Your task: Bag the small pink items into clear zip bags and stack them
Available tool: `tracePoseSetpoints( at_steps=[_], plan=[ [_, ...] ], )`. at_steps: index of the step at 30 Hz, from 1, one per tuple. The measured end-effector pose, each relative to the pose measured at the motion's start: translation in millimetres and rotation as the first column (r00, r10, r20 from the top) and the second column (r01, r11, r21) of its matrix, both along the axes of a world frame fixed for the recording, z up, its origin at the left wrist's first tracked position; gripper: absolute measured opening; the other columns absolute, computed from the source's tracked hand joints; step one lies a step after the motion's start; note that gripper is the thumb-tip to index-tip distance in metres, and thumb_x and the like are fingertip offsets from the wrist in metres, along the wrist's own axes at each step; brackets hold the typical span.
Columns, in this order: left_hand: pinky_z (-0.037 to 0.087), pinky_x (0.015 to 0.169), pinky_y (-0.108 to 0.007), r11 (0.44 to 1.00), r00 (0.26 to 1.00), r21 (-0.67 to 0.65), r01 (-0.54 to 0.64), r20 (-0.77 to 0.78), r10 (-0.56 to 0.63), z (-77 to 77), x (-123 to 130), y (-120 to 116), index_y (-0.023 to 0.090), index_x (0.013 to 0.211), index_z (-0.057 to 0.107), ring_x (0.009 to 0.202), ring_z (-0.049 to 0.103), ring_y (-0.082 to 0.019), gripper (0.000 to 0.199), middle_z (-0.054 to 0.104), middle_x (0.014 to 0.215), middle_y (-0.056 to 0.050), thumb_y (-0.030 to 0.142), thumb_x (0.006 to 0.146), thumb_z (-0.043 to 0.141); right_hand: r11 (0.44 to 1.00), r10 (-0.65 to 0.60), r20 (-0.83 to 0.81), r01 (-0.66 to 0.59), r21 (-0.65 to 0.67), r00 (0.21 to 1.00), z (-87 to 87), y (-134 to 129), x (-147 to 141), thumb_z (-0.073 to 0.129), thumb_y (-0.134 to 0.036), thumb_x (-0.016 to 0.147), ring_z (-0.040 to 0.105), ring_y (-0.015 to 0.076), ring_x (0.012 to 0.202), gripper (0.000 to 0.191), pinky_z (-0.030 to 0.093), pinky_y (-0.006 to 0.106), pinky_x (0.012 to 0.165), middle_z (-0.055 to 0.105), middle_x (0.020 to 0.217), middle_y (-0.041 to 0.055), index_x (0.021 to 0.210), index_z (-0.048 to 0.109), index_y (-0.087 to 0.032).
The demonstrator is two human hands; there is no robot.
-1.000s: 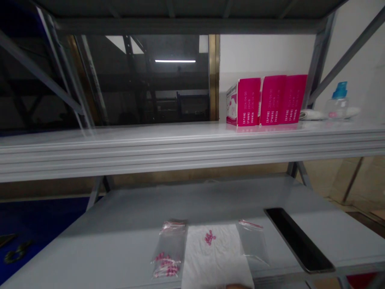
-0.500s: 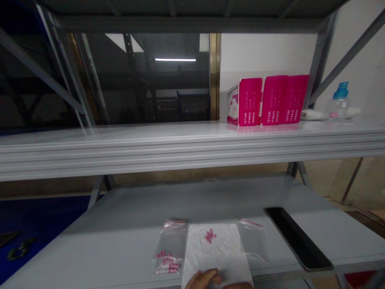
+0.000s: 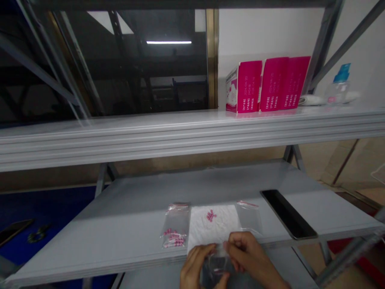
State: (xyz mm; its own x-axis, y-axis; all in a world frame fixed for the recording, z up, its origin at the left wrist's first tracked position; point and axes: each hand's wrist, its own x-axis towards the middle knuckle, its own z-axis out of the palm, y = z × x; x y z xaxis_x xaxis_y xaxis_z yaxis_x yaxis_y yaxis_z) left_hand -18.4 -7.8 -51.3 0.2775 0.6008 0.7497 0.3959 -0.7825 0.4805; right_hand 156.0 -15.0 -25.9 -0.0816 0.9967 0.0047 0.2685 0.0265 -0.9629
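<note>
Along the near edge of the shelf, the left hand and right hand pinch a clear bag between their fingers; a filled bag lies left, and pink beads remain on the tissue.

We find the print on the magenta boxes too small to read; the fingers partly hide the clear plastic bag, its contents indistinct.

Here's a grey steel shelving rack with long white shelves, and behind it a dark glass window in a brass-coloured frame, a strip light glowing in the pane, white wall to the right, beige floor tiles down low!
</note>
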Motion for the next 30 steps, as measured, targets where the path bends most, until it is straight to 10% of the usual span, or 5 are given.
tracePoseSetpoints(
  at_steps=[6,15,22,30],
  plan=[
    [0.063,0.076,-0.037,0.994,0.994,0.003,-0.111,0.013,0.111,-6.8,-0.3,4.3,0.021,0.11,0.064,0.088,0.074,-0.024,0.039,0.076,0.099,-0.007,0.023,0.073,0.074,0.912,-0.304,0.412,0.138,0.386,0.859,9.3,45.0,0.3,0.055,-0.015,0.077,0.063,0.0233,0.084,0.02,0.048,0.033,0.078,0.068,0.078,0.0065,0.092,0.069,-0.017],
    [0.063,0.08,-0.042,0.973,0.973,-0.029,-0.23,-0.006,0.23,-5.9,4.5,2.5,0.021,0.104,0.069,0.087,0.075,-0.026,0.031,0.078,0.095,-0.007,0.033,0.076,0.075,0.904,-0.312,0.461,0.112,0.412,0.831,11.5,58.3,-0.9,0.055,-0.007,0.074,0.06,0.0222,0.08,0.017,0.046,0.033,0.076,0.064,0.078,0.0065,0.074,0.068,-0.019],
    [0.064,0.076,-0.041,0.967,0.972,-0.123,-0.225,0.037,0.231,0.0,7.8,1.8,0.021,0.099,0.07,0.084,0.075,-0.026,0.027,0.078,0.092,-0.007,0.031,0.075,0.075,0.91,-0.011,0.384,-0.15,0.386,0.923,28.1,31.9,10.3,0.063,-0.017,0.079,0.059,0.0149,0.066,0.011,0.046,0.024,0.059,0.067,0.078,0.0005,0.085,0.072,-0.021],
    [0.063,0.078,-0.043,0.965,0.972,-0.127,-0.227,0.025,0.232,0.8,10.9,-2.1,0.02,0.099,0.069,0.084,0.075,-0.026,0.031,0.079,0.092,-0.007,0.023,0.069,0.077,0.91,-0.11,0.593,-0.159,0.384,0.798,15.1,74.5,6.3,0.046,0.002,0.08,0.061,0.023,0.097,0.038,0.045,0.034,0.09,0.069,0.096,0.0108,0.101,0.073,-0.015]
  ],
)
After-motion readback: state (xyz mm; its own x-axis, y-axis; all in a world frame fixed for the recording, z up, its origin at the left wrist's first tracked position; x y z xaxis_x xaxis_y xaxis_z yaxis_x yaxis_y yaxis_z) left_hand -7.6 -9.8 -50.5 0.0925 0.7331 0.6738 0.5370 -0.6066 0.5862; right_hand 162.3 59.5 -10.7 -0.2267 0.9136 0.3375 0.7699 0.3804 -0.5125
